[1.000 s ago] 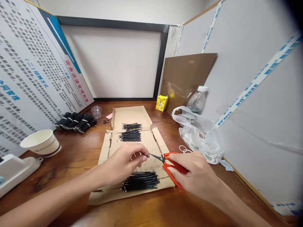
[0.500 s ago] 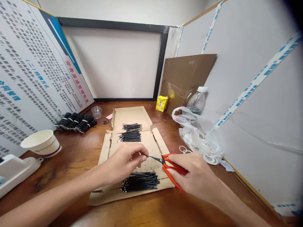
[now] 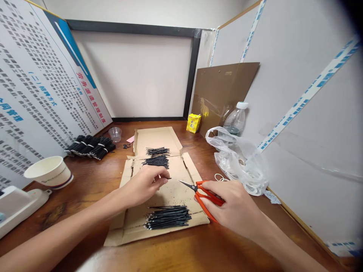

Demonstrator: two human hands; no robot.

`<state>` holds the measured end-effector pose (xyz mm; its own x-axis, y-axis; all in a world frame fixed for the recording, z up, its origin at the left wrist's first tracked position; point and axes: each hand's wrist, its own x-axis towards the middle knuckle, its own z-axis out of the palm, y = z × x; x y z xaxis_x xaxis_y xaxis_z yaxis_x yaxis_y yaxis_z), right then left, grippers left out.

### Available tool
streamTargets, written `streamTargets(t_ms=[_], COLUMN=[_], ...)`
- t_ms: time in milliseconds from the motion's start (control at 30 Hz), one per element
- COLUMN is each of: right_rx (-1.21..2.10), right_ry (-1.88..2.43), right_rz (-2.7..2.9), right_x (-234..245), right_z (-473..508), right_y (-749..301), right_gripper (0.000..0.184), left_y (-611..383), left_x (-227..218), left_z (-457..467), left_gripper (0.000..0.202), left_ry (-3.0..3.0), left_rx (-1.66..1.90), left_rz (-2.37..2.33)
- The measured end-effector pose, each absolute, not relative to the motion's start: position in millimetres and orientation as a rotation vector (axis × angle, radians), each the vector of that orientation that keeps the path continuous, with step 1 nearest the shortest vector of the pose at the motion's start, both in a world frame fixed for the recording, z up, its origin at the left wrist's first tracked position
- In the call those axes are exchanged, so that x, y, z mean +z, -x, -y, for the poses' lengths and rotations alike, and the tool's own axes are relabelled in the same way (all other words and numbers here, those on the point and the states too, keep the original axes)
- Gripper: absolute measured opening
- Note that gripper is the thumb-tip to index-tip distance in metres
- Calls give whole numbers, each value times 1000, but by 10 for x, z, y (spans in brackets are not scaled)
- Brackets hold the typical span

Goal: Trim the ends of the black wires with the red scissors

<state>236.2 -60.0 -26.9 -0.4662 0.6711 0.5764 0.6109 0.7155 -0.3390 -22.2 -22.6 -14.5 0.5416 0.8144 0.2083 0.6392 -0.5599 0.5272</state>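
Note:
My left hand (image 3: pixel 149 183) is closed in a pinch over the cardboard (image 3: pixel 138 236), with the dark end of a black wire (image 3: pixel 169 178) poking out past the fingertips. The rest of that wire is hidden by the fingers. My right hand (image 3: pixel 232 198) grips red-handled scissors (image 3: pixel 195 187), whose blades point left toward my left hand and stand apart from it. Nearest me on the cardboard lies a pile of cut black wires (image 3: pixel 170 218), some with pale ends. Farther back are a second pile of black wires (image 3: pixel 155 161) and a smaller one (image 3: pixel 157 151).
Tied black wire bundles (image 3: pixel 90 145), a paper cup (image 3: pixel 49 172) and a white power strip (image 3: pixel 25 206) stand on the left. A clear cup (image 3: pixel 115 134) is behind. To the right are a plastic bag (image 3: pixel 241 166) of white rings, a bottle (image 3: pixel 236 119) and a yellow box (image 3: pixel 193 123).
My left hand has drawn back to the left and slightly away from me, with the wire parting from the scissor tips. The scissors have hardly moved.

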Motion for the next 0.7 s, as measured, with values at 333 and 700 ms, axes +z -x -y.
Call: streamTargets(t_ms=[333,700], right_rx=[71,-9], right_ry=[1017,1001], right_rz=[2239,2223], right_x=[-274,-229], right_z=[603,610], right_y=[-2330,-2336], right_gripper=[19,21], left_y=[289,276], left_x=[-387,-392], left_z=[-134,25], left_gripper=[10,9], left_ry=[-2504,-2472], left_rx=[725,712], left_rz=[-1388,-1323])
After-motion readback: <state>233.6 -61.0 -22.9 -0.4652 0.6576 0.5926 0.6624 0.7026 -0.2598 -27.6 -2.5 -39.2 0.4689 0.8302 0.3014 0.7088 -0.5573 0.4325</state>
